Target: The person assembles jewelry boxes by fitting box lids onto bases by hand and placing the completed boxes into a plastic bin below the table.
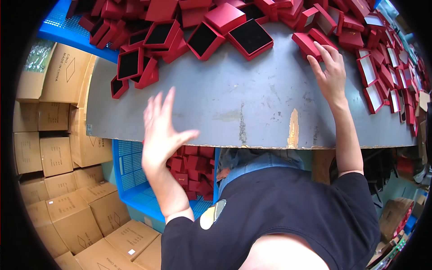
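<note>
My left hand [161,130] is open with fingers spread and thumb apart. It holds nothing and hovers over the front left part of the grey table, above the blue crate. At the back right, my right hand [332,74] has its thumb and fingers on a small red gift box [306,45], red side up. Another red box piece [323,38] lies just behind those fingers. Open box bases with black lining, such as the large square one [251,38], lie across from my left hand.
Red boxes and lids heap along the back of the grey table [202,103], with white-lined lids [368,71] at right. A blue crate [135,175] below the worn front edge holds red boxes. Another blue crate [58,22] stands back left. Cardboard cartons [67,216] fill the left.
</note>
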A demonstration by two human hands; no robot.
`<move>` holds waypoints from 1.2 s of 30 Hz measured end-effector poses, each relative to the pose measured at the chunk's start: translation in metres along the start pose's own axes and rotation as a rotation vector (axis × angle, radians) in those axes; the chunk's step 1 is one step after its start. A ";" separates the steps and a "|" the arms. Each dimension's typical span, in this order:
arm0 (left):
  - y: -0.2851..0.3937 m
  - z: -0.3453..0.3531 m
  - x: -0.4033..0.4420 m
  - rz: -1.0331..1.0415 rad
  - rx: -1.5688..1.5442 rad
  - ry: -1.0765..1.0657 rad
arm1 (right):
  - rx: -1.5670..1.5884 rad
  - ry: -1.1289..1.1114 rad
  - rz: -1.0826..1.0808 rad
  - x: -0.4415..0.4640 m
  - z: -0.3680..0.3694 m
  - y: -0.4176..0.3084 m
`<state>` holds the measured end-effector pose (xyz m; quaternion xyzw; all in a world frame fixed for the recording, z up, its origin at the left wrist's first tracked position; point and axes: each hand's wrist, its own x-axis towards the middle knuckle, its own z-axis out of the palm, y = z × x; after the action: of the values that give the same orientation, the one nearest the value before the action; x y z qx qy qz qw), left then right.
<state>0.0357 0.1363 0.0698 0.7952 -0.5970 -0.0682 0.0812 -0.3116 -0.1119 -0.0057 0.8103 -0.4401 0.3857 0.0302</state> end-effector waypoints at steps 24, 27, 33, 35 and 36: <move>0.046 0.090 0.047 0.423 -0.939 -0.078 | 0.951 -0.552 -0.127 0.005 0.011 -0.057; 0.045 0.117 0.028 0.334 -1.037 0.015 | 0.718 -0.688 -0.329 -0.011 0.013 -0.093; 0.050 0.122 0.026 0.401 -0.819 0.143 | 0.550 -0.711 -0.478 -0.024 0.002 -0.106; 0.051 0.121 0.029 0.480 -0.649 0.189 | 0.519 -0.731 -0.482 -0.027 0.001 -0.104; 0.053 0.116 0.028 0.475 -0.608 0.177 | 0.516 -0.740 -0.480 -0.031 0.002 -0.104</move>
<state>-0.0301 0.0890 -0.0324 0.5773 -0.7077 -0.1522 0.3778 -0.2436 -0.0279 0.0029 0.9520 -0.1132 0.1511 -0.2410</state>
